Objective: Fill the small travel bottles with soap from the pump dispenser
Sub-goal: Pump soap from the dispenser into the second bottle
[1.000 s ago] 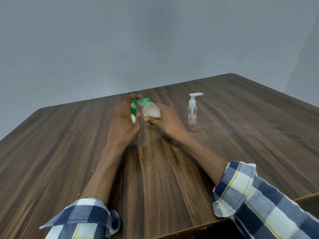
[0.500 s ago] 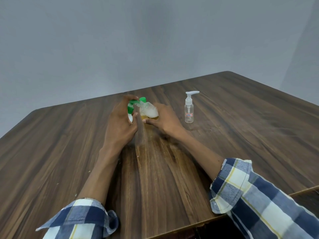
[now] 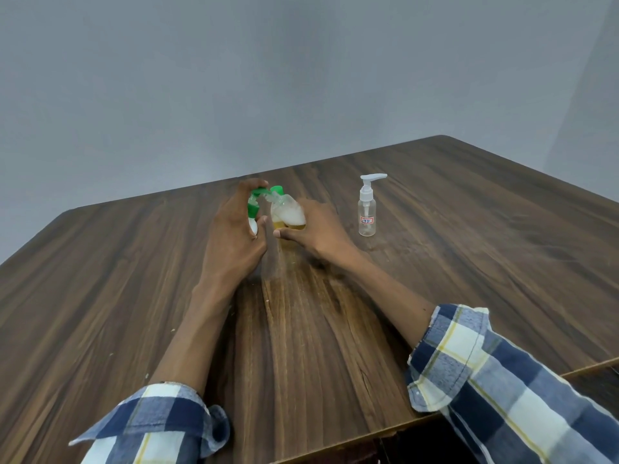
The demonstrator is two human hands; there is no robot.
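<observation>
The left hand (image 3: 234, 236) is wrapping round a white pump dispenser (image 3: 253, 212) with a green pump head, fingers curled over the top and the thumb lying along its near side, so that most of the dispenser's body is hiding behind the palm. The green spout is pointing right, toward the neck of a small clear travel bottle (image 3: 287, 214) that the right hand (image 3: 318, 231) is holding tilted, its green-capped mouth leaning toward the spout. This grip is narrow and closed on the bottle: the thumb is pressing under the bottle's near side while the fingers are cupping it from behind. Inside the bottle, white foam is sitting above a layer of yellow liquid. Whether spout and mouth are actually touching I cannot tell. Both hands are hovering close together over the middle of the dark wooden table (image 3: 469, 262), thumbs nearly meeting. To the right, apart from the hands, a second clear travel bottle (image 3: 367, 209) with a white pump top and a small red-edged label is standing upright on the table. Blue and white checked sleeves (image 3: 502, 390) are covering both forearms near the table's front edge
</observation>
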